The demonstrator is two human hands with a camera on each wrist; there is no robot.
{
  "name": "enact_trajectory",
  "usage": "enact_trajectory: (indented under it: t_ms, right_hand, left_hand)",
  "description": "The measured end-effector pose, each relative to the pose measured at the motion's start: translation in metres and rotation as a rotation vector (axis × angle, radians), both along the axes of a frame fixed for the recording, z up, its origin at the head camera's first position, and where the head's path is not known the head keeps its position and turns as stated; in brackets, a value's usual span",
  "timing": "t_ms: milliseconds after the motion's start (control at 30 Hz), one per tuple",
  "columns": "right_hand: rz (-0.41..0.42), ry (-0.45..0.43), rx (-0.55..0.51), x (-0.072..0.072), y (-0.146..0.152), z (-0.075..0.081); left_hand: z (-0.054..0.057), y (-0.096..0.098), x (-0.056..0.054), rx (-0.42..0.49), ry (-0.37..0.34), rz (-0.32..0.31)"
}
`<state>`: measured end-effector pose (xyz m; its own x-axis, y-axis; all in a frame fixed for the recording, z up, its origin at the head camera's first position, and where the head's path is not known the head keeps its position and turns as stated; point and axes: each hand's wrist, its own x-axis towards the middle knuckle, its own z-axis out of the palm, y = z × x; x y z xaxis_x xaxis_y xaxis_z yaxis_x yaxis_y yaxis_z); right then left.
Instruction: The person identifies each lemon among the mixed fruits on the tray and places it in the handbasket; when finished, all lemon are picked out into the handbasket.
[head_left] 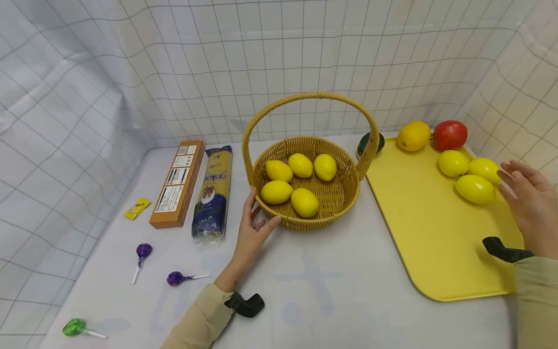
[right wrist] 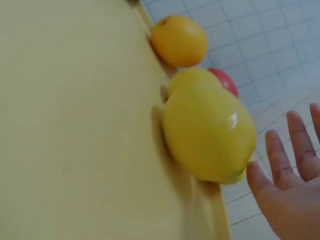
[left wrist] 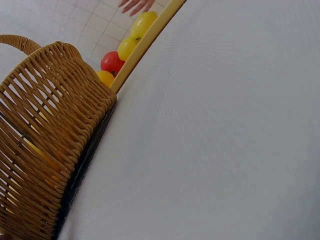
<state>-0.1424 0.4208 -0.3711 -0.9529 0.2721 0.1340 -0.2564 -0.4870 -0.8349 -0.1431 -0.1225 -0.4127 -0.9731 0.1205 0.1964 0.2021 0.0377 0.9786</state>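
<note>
My left hand (head_left: 253, 235) touches the near left side of a wicker basket (head_left: 320, 224), its fingers and thumb spread along the outer wall. Inside the basket lie several lemons (head_left: 304, 202), and a tall arched handle rises over them. To the right, my right hand (head_left: 529, 201) hovers with spread fingers over the right edge of a yellow tray (head_left: 436, 242). Three lemons (head_left: 475, 189) sit together on the tray, just left of that hand. In the right wrist view, the fingers are extended beside the nearest lemon (right wrist: 210, 132) and hold nothing.
An orange (head_left: 413, 135), a red fruit (head_left: 450, 135) and a dark green fruit (head_left: 370, 144) lie along the back. Left of the basket are a blue-and-gold packet (head_left: 212, 194), an orange-brown box (head_left: 178, 184), a small yellow packet (head_left: 137, 208), purple lollipops (head_left: 144, 250) and a green lollipop (head_left: 75, 326).
</note>
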Motion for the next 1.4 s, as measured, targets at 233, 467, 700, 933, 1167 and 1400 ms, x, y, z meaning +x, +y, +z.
enact_trajectory:
  t_ms: [233,467,700,933,1167,1400]
  right_hand:
    - [0.03,-0.336,0.376,-0.007,0.012,-0.023]
    - [0.07,-0.272,0.965,-0.016,0.001,-0.027]
    - [0.147,-0.227,1.189,-0.015,-0.016,-0.014]
    - [0.546,0.07,1.264,-0.009,-0.083,0.034]
    - [0.84,0.281,1.143,-0.035,-0.18,0.057]
    - [1.076,0.266,1.208,-0.073,-0.242,0.041]
  left_hand:
    - [0.02,0.002,0.009,-0.002,-0.005,-0.002]
    - [0.024,0.001,0.009,0.003,-0.008,0.006]
    - [0.022,0.001,0.008,-0.003,-0.02,-0.005]
    - [0.023,0.001,0.008,-0.009,-0.028,-0.001]
    - [0.023,0.001,0.008,-0.005,-0.025,-0.005]
    - [0.021,0.002,0.01,0.009,-0.02,-0.018]
